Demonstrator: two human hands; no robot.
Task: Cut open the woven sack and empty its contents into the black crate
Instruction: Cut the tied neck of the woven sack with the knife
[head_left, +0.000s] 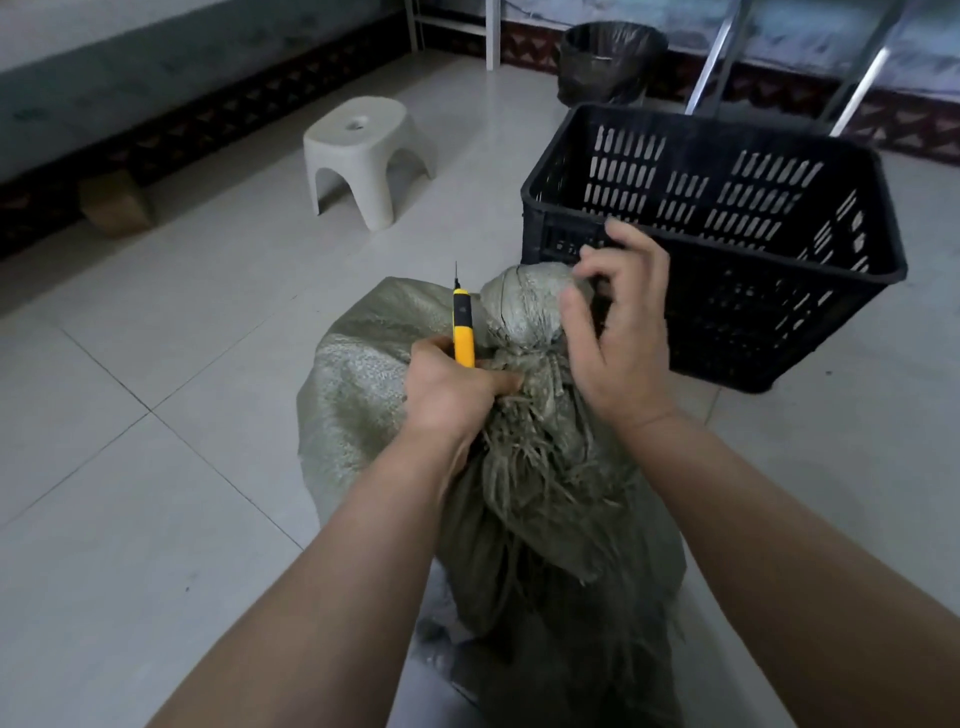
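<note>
Right at the person's knees the woven sack (519, 467) stands on the pale tiled floor (156, 467), neck still tied, so the cutting hasn't begun: the left hand (452, 389) is closed round a yellow utility knife (463, 332) (blade up, off the cloth) while the right hand (613, 332) hovers spread and empty beside the knotted top. Next, I'd judge, steady that neck and slice the tie. Just behind waits the black crate (727, 270), empty, then a white stool (363, 156) and lined bin (608, 62) by the wall

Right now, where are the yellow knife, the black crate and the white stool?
yellow knife (463, 332): head view, on its yellow handle above the left hand (452, 387).
black crate (727, 244): head view, on its near rim.
white stool (363, 130): head view, on its seat.
</note>
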